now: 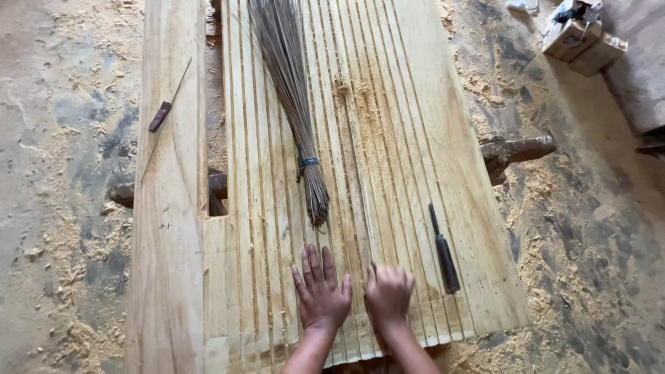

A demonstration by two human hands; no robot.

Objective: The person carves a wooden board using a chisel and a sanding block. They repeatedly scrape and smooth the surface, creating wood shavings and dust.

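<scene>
A wide grooved wooden panel is lying lengthwise across the middle of the view, its long parallel slots running away from the person, with pale sawdust sitting in a few of them. Just left of the panel a plain plank is lying alongside it, touching near the close end and parting from it by a dark gap farther up. A stick broom bound with a blue tie is resting on the panel's left half, its bundled handle end pointing toward the hands. Beyond the panel's far right corner, well apart from it, a small pale cardboard box with a dark item on top is sitting on the dusty floor. On the panel's right half a dark-handled chisel is lying along a groove. A small blade with a reddish handle is lying on the plank. At the panel's near end the left hand is pressing flat with fingers spread, and the right hand is resting beside it, fingers curled downward and holding nothing.
</scene>
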